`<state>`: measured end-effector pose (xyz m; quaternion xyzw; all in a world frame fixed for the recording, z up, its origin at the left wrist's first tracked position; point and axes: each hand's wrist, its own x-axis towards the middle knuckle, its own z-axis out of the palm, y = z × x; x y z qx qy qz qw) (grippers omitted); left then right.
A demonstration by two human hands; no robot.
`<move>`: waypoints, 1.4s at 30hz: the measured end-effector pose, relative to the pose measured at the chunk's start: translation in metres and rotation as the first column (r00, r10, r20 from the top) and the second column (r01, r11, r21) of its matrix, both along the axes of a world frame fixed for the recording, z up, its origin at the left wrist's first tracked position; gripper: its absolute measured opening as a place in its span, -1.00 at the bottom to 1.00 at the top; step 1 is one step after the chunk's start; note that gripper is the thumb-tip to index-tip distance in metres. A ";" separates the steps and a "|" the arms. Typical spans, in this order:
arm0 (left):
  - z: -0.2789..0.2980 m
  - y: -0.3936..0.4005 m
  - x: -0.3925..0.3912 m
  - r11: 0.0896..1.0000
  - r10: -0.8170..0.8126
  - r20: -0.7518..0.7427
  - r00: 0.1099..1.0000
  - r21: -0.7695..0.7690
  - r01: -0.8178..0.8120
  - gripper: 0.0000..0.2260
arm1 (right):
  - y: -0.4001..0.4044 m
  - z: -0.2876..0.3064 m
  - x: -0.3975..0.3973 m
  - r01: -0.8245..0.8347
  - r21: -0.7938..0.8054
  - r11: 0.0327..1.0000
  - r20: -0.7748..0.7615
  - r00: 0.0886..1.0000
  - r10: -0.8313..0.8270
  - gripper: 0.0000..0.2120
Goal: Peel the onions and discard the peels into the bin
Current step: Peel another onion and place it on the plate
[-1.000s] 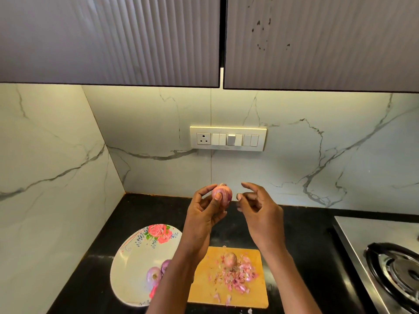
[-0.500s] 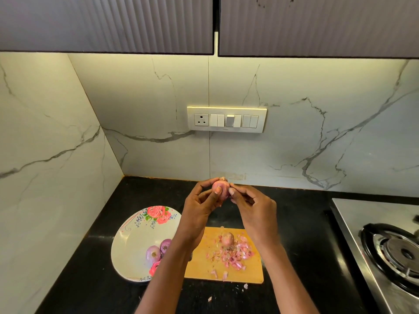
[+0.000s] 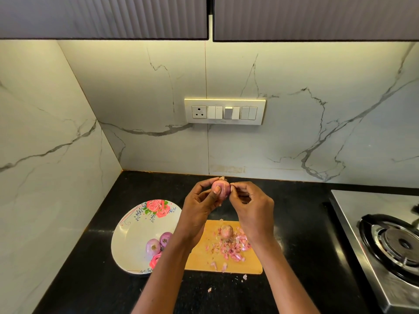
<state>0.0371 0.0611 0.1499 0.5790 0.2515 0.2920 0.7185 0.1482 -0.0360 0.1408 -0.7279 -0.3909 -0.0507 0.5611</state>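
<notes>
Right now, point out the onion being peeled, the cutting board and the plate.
onion being peeled (image 3: pixel 221 188): head view, on its pink skin between the fingers.
cutting board (image 3: pixel 199 261): head view, on bare wood at its near left part.
plate (image 3: pixel 129 236): head view, on bare white surface left of the onions.

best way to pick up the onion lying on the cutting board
Pinch the onion across its round middle, coming straight down from above. It sits alone at the back of the cutting board, with peels heaped on its near side, so top and flanks are free.
</notes>
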 end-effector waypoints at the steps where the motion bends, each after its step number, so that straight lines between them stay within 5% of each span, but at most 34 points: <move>1: 0.000 -0.001 0.000 1.000 -0.005 0.010 1.000 -0.019 0.006 -0.67 | 0.000 -0.002 0.001 0.004 -0.005 1.000 -0.014 1.000 -0.004 -0.78; 10: 0.001 0.005 0.004 0.968 0.013 0.108 0.994 -0.250 0.015 -0.74 | -0.003 -0.011 0.016 -0.066 -0.077 0.995 -0.219 0.974 0.048 -0.85; 18: -0.013 0.008 0.006 0.957 0.047 0.078 0.996 -0.288 -0.022 -0.72 | 0.005 -0.029 0.012 -0.108 -0.148 0.983 -0.227 0.971 0.072 -0.74; 25: -0.045 0.008 -0.004 0.950 0.084 -0.031 0.996 -0.300 -0.090 -0.72 | 0.004 -0.057 0.008 -0.196 -0.326 0.925 -0.315 0.945 0.089 -0.88; 34: -0.057 0.011 -0.006 0.982 0.043 -0.083 0.996 -0.180 -0.057 -0.69 | 0.011 -0.051 -0.001 -0.212 -0.147 0.966 -0.286 0.944 0.164 -0.70; 42: -0.061 0.013 -0.006 0.991 0.018 -0.096 0.995 -0.134 -0.031 -0.69 | 0.008 -0.057 0.001 -0.160 -0.143 0.977 -0.244 0.962 0.122 -0.82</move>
